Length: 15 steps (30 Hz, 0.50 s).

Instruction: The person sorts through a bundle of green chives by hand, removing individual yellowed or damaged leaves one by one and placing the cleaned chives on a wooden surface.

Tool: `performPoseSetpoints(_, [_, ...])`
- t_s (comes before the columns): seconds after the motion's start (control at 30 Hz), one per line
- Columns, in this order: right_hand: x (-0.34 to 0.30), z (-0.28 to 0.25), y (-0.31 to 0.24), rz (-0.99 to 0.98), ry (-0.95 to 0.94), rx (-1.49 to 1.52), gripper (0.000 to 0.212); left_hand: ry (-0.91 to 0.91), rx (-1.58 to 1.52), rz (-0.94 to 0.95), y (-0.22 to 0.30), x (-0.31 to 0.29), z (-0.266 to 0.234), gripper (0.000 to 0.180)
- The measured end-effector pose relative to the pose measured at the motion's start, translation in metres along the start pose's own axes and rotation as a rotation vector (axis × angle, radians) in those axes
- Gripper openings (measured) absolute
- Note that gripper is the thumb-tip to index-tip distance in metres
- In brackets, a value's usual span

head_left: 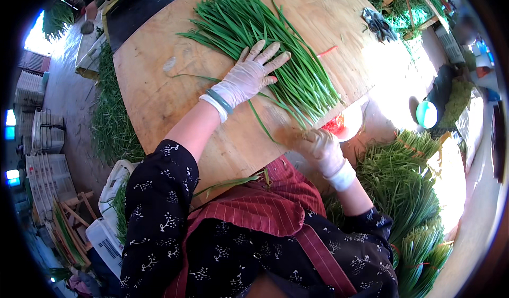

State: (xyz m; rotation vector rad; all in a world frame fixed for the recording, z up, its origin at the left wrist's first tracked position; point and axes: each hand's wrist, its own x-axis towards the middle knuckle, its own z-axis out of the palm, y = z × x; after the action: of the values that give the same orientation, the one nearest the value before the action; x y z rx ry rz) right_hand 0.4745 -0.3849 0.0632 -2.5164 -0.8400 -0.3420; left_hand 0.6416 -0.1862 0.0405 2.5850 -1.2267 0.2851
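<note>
A loose bunch of long, flat-leaved garlic chives lies across the wooden tabletop, pale stem ends toward my right hand. My gloved left hand rests on the bunch's left side, fingers spread. At the table's near edge, just below the stem ends, is my gloved right hand, its fingers curled closed. A blurred brownish shape touches its fingertips; what it is cannot be made out. Stray leaves lie below my left hand.
Next to my right hand is a white bowl of red bits. A thin red strip and a dark glove lie on the table. Bundled greens are piled at right; loose greens lie left. White crates stand far left.
</note>
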Motion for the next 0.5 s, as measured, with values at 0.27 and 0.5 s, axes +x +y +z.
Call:
performPoseSetpoints(0.27, [-0.045, -0.091, 0.02, 0.514, 0.158, 1.378, 0.016, -0.008, 0.022, -0.007, 0.001, -0.001, -0.011, 0.063])
performPoseSetpoints(0.5, [-0.01, -0.044, 0.058, 0.809, 0.547, 0.721, 0.027, 0.033, 0.134, 0.038, 0.011, 0.002, -0.039, 0.06])
